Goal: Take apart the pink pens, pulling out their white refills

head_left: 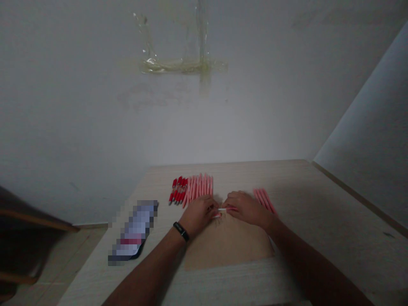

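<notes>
My left hand (198, 213) and my right hand (244, 206) meet over a brown sheet (231, 244) on the table. Between them is a slim pink-and-white pen (222, 209), lying crosswise. Right-hand fingers close on its pink part, while the left fingertips pinch at the white end. Something small and pale with red shows under my left fingers, too blurred to name. Beyond the left hand lies a row of pink pens (200, 186), with several red pens (178, 191) at its left. Several more pink pens (264, 199) rest beside my right wrist.
A phone (135, 231), blurred out, lies on the left of the pale wooden table (325, 221). A black band (181, 231) circles my left wrist. The wall (242, 119) stands behind the table, with tape strips (175, 67) on it. Dark furniture (28, 238) is at the far left.
</notes>
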Available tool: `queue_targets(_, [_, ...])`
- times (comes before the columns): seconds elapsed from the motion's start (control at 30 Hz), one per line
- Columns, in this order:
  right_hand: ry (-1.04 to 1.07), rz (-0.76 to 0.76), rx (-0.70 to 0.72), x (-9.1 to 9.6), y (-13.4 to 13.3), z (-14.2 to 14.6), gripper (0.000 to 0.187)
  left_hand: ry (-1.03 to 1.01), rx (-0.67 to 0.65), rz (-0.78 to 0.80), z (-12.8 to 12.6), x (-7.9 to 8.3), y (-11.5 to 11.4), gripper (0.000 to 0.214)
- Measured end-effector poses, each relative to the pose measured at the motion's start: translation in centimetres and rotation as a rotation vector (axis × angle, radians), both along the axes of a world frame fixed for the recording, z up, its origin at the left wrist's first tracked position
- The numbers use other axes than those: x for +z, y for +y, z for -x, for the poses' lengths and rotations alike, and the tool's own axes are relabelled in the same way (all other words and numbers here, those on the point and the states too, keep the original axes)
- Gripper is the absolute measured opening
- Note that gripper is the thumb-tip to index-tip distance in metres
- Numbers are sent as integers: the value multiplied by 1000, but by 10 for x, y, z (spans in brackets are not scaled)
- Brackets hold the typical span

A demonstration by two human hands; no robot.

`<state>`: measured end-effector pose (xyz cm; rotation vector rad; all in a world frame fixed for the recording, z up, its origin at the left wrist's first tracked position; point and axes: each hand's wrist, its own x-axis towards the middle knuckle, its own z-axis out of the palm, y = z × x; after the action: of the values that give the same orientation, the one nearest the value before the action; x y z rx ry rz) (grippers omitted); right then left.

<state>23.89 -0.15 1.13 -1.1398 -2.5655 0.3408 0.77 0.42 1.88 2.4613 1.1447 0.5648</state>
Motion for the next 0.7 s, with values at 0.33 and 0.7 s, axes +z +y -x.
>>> queue_targets(0.33, [62, -17, -83, 3, -1, 5, 5, 7, 23, 14, 2, -2, 1, 17])
queue_targets(0.7, [24, -12, -139, 0, 7, -14, 6, 93, 158, 0, 11, -2, 5, 8])
